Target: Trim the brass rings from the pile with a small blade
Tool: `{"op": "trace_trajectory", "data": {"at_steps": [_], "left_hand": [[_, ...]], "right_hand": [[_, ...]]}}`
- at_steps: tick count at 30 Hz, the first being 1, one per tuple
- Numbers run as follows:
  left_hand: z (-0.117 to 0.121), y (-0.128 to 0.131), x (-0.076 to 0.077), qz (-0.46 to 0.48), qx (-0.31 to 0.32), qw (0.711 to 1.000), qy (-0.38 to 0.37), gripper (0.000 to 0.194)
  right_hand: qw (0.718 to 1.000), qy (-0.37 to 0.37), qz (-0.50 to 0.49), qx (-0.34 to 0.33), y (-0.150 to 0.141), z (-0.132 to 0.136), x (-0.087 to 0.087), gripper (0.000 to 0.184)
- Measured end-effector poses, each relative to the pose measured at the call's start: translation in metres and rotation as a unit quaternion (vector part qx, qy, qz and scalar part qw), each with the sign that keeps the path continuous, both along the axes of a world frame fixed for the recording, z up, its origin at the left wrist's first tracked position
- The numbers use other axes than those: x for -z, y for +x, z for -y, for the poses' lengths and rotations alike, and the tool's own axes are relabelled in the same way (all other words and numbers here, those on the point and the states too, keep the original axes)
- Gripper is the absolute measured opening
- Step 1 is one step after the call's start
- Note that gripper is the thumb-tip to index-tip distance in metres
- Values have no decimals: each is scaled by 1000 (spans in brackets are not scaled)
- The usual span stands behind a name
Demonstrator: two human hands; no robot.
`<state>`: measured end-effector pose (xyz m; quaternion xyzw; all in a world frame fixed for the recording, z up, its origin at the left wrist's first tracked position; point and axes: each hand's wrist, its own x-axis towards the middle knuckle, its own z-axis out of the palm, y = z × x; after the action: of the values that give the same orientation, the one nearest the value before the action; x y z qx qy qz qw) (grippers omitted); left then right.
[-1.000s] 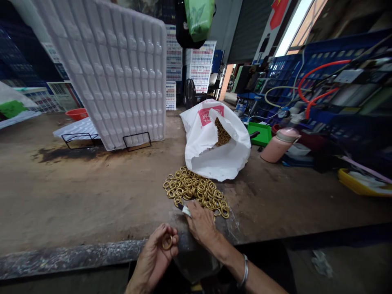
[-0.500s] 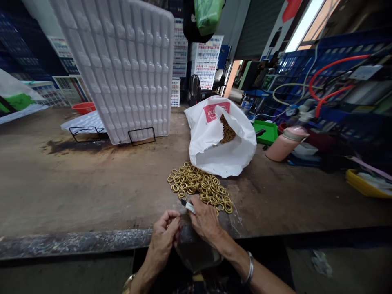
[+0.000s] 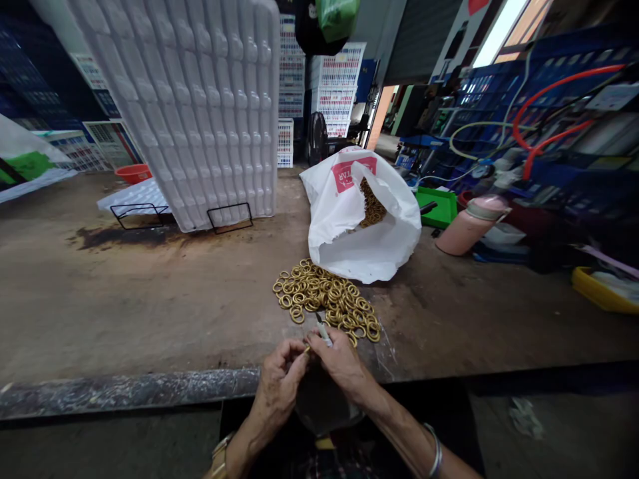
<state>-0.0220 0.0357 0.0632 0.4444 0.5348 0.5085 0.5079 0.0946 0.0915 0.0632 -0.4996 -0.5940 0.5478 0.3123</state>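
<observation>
My left hand (image 3: 282, 372) pinches a small gold-coloured ring (image 3: 307, 349), mostly hidden by the fingertips. Close against it, my right hand (image 3: 342, 359) is closed around a small knife (image 3: 323, 331) with a pale handle, its dark blade pointing up and away from me. Just beyond both hands lies a heap of gold-coloured rings (image 3: 327, 296) on the wooden table (image 3: 200, 306). Below the hands, at the table edge, is a dark, smooth object (image 3: 324, 402) whose kind I cannot make out.
Behind the heap lies a torn white sack (image 3: 364, 256) with more rings inside. Tall clear plastic trays (image 3: 210, 120) stand at the back left in a wire holder (image 3: 230, 218). To the right are a pink bottle (image 3: 469, 229), a green tray (image 3: 439, 207) and a yellow tray (image 3: 599, 293).
My hands have come together, and a ring now shows at the left fingertips. The knife has turned from pointing left to pointing more upward. The view has shifted slightly.
</observation>
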Motion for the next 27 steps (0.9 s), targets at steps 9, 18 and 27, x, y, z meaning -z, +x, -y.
{"op": "trace_trajectory", "data": {"at_steps": [9, 18, 27], "left_hand": [[1, 4, 2, 104, 41, 987, -111, 35], [3, 4, 4, 188, 46, 974, -117, 34], [1, 0, 2, 148, 12, 984, -102, 32]], "right_hand": [[995, 69, 68, 3, 1, 0, 1, 22], [990, 91, 103, -1, 8, -2, 3, 24], [910, 259, 296, -133, 19, 13, 10, 16]]}}
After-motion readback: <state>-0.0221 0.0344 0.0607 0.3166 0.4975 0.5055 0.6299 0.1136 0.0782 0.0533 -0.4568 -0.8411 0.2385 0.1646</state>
